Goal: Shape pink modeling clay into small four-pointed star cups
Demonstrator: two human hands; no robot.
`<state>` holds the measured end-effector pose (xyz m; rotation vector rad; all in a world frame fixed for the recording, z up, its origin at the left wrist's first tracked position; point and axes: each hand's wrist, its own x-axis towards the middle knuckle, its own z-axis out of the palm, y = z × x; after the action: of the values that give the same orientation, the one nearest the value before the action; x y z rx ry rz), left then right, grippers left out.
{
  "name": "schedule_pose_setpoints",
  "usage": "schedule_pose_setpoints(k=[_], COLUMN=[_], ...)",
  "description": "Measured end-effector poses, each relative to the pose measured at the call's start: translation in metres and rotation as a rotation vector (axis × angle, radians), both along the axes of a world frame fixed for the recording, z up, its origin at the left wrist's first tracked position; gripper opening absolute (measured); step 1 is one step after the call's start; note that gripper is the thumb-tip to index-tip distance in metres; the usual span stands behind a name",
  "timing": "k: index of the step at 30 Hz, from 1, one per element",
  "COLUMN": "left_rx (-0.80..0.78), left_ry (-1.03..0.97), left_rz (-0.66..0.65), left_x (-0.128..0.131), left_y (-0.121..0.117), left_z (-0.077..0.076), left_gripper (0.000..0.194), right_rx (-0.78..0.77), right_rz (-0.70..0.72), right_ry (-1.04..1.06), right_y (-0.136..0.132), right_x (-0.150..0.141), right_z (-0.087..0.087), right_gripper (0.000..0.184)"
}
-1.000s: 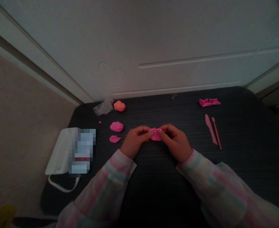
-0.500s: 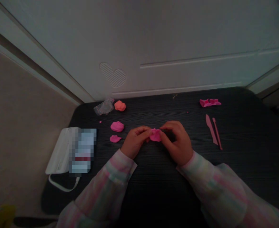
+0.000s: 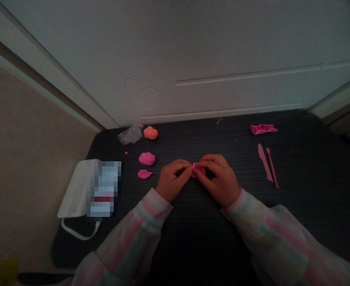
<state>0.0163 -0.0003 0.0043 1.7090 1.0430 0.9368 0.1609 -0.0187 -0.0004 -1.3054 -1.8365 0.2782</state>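
Between the fingertips of both hands is a small piece of pink modelling clay (image 3: 199, 171), partly hidden by the fingers. My left hand (image 3: 172, 179) pinches its left edge with thumb and forefinger. My right hand (image 3: 219, 179) grips it from the right, thumb below and fingers over the top. To the left on the black table (image 3: 193, 222) lie a pink clay lump (image 3: 146, 159) and a flatter pink clay piece (image 3: 144, 174). An orange clay lump (image 3: 150, 133) sits behind them.
A clear plastic wrapper (image 3: 131, 134) lies at the back left. Left are a white power bank (image 3: 78, 188) and a phone (image 3: 105, 188) joined by a cable (image 3: 81, 237). Right are a pink clay knife (image 3: 265, 162), a thin pink stick tool (image 3: 272, 167) and shaped pink clay pieces (image 3: 263, 129).
My hands have come closer together over the pink clay. My right fingers have moved left across it, so less of it shows. Everything else on the table stays put.
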Motion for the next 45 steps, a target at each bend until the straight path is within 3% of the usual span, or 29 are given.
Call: schedule_pose_setpoints(k=[9,15,20,28,33,39,45], left_rx=[-0.105,-0.155,-0.103,-0.084,-0.133,-0.179,-0.103], left_ry=[0.068,0.046,0.076,0.079,0.045,-0.005,0.053], left_rz=[0.082,0.262,0.223,0.211,0.251,0.428,0.862], left_x=[0.002,0.002,0.002,0.002,-0.001,-0.045,-0.119], left_y=[-0.001,0.003,0.003,0.002,-0.003,-0.035,-0.075], left_z=[0.0,-0.001,-0.001,-0.002,0.004,0.029,0.044], left_gripper=[0.016,0.014,0.013,0.016,0.015,0.015,0.018], right_rx=[-0.042,-0.083,-0.133,-0.312,-0.429,-0.459,-0.374], right_rz=[0.029,0.115,0.145,0.072,-0.059,-0.088,0.202], right_ry=[0.067,0.079,0.186,0.431,0.533,0.499,0.227], right_y=[-0.001,-0.004,-0.004,0.004,0.007,0.013,0.037], right_x=[-0.001,-0.003,-0.001,0.006,0.007,0.003,-0.034], right_z=[0.002,0.009,0.01,-0.003,-0.004,0.004,0.023], right_gripper=[0.003,0.01,0.01,0.007,0.013,0.018,0.015])
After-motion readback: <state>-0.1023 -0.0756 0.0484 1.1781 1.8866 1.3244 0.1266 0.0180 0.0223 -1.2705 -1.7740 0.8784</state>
